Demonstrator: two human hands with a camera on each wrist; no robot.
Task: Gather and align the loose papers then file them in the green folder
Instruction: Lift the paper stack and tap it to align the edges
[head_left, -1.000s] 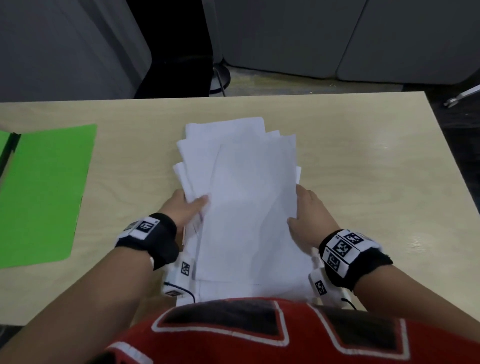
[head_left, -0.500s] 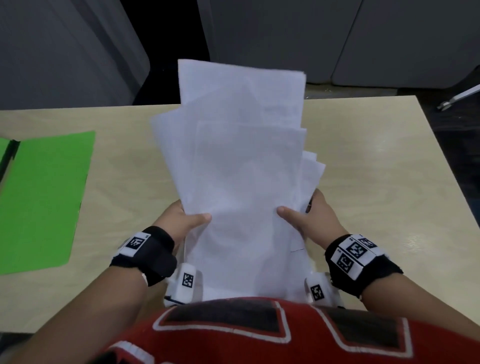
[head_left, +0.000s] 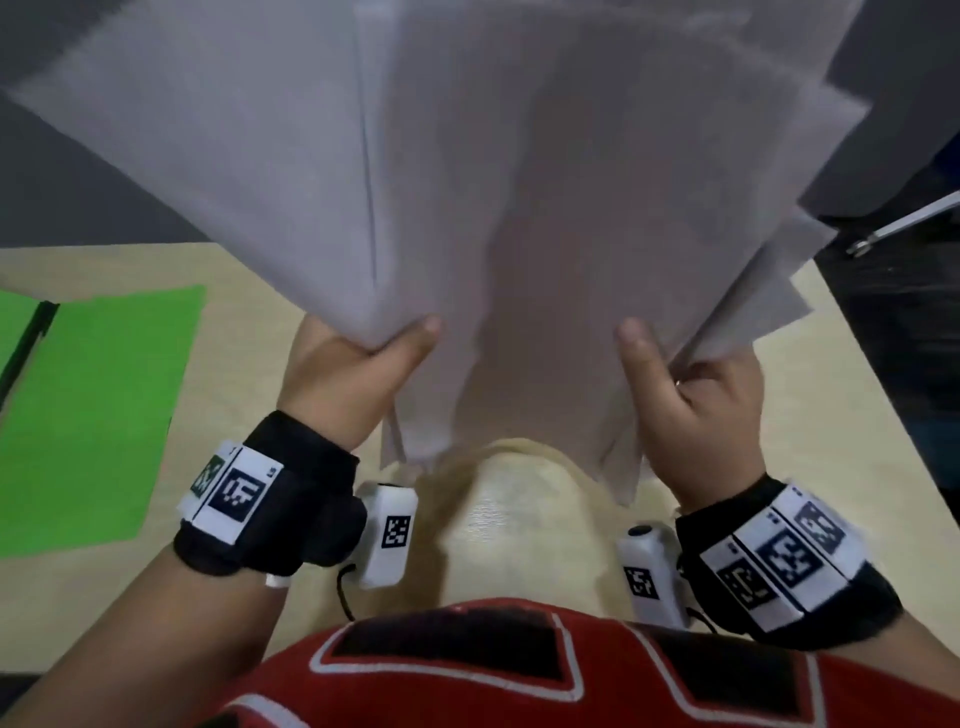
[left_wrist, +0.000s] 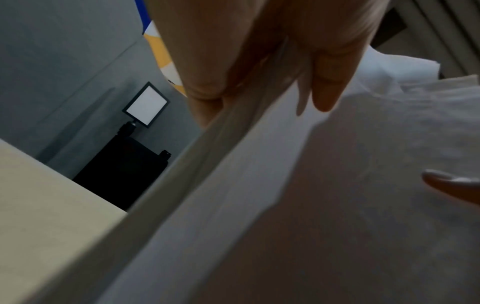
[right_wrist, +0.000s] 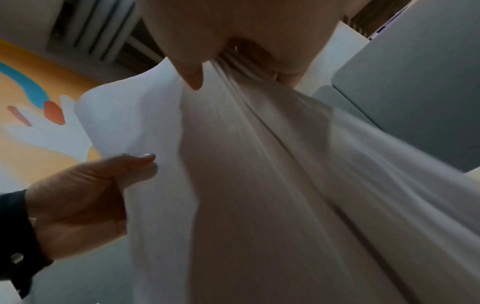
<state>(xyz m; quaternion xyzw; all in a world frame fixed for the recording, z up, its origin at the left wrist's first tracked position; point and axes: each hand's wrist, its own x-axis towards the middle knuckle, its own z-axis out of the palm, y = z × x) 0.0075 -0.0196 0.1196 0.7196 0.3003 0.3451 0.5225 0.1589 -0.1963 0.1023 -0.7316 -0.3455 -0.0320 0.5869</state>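
Two hands are seen: a left hand (head_left: 349, 376) and a right hand (head_left: 709, 410). One uneven sheaf of white papers (head_left: 519, 182) fills the upper frame; its sheets cannot be counted. One green folder (head_left: 98, 415) is seen at left, on one table (head_left: 852, 415).

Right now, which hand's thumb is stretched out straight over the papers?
The right hand: its thumb points straight up the front of the papers, while the left hand has its thumb bent across the sheets' lower left edge, pinching them.
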